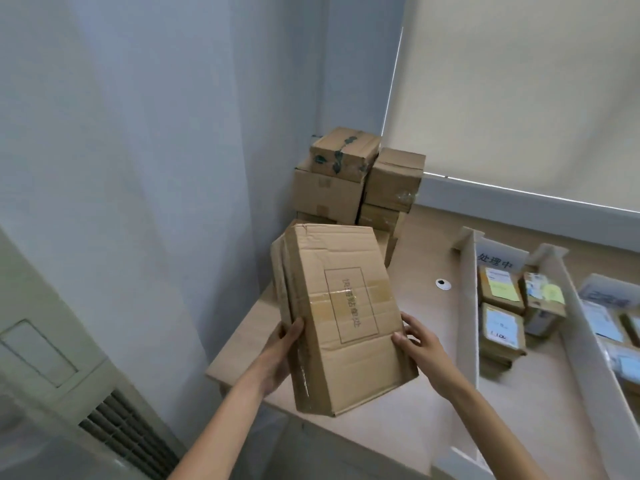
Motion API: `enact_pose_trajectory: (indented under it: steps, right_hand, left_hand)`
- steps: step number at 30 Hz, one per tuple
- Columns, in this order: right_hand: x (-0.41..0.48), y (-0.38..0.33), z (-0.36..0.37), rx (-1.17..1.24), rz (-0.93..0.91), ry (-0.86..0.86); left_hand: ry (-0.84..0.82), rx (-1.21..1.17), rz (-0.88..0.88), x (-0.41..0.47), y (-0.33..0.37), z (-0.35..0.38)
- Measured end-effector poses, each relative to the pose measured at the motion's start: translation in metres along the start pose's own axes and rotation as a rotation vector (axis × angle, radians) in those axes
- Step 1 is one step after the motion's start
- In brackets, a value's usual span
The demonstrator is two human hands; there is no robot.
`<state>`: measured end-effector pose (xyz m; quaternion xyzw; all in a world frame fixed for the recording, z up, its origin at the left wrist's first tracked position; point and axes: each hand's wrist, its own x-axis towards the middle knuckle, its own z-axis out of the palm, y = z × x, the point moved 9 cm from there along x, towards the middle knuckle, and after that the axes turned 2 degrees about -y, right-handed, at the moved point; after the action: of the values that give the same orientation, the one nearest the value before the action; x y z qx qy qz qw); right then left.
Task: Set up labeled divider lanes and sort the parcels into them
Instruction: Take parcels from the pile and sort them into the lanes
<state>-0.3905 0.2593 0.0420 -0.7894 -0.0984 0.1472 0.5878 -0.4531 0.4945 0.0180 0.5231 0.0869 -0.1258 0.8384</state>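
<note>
Though perhaps aloft, carton between both hands

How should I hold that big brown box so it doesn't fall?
Take the big cardboard box by its two long side edges, one hand coming in from each side, thumbs on top, as the left hand and right hand do. It is broad and tilted, likely too wide for a one-handed grip, so opposite sides should steady it.
</note>
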Motion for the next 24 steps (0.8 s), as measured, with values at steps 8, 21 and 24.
enact_pose_trajectory:
  steps: [8, 21, 24]
  right_hand:
    - [-0.028, -0.092, 0.002, -0.313, -0.132, 0.246]
    - [-0.070, -0.074, -0.023, 0.440, -0.009, 0.262]
    - [-0.083, -0.067, -0.018, 0.592, -0.001, 0.190]
  left_hand:
    - [0.185, 0.181, 0.266, 0.005, 0.065, 0.070]
    - [-0.169, 0.538, 0.398, -0.031, 0.096, 0.127]
    - [-0.131, 0.534, 0.494, -0.039, 0.105, 0.119]
